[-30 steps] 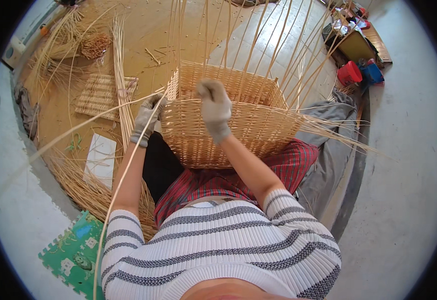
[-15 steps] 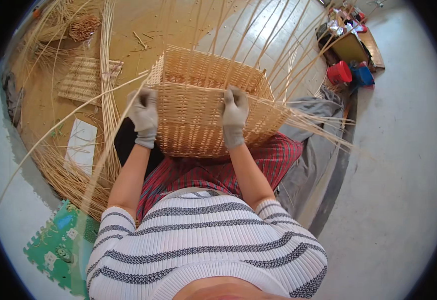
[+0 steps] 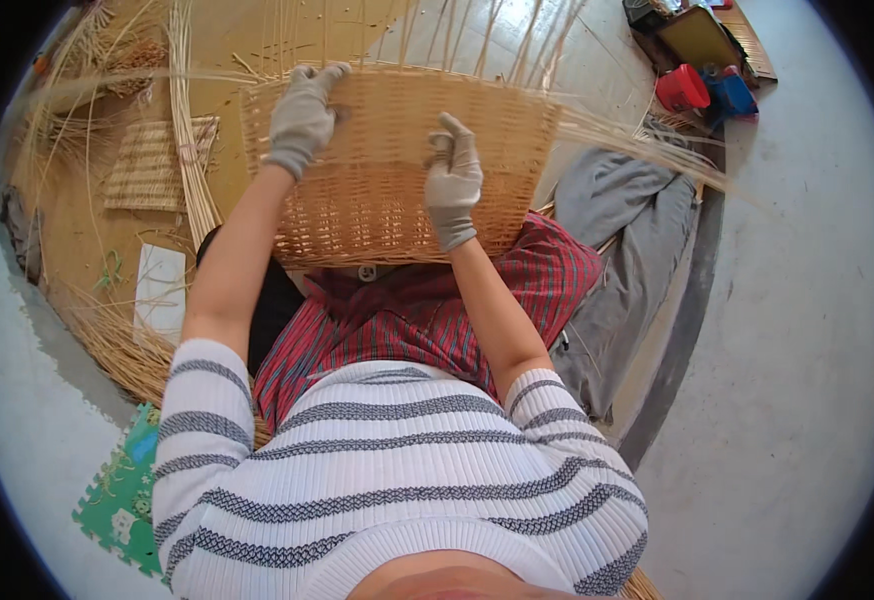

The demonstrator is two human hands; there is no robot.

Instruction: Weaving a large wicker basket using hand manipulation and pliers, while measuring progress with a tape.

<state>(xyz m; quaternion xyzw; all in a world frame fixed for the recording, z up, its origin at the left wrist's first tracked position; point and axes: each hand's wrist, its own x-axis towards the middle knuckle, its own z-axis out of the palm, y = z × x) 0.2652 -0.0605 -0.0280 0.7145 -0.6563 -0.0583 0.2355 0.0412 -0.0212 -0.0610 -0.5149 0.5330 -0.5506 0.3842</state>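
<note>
Surface: wooden floor
Left: flat woven mat, white sheet, loose reeds
Right: grey cloth, red bucket

Both gloved hands, left and right, raised forward, fingers curled, forearms bare.

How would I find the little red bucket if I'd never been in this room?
Look past the big basket on the person's lap to the far right corner of the wooden floor. The red bucket sits there beside a blue tub; it is the only bright red thing.
</note>
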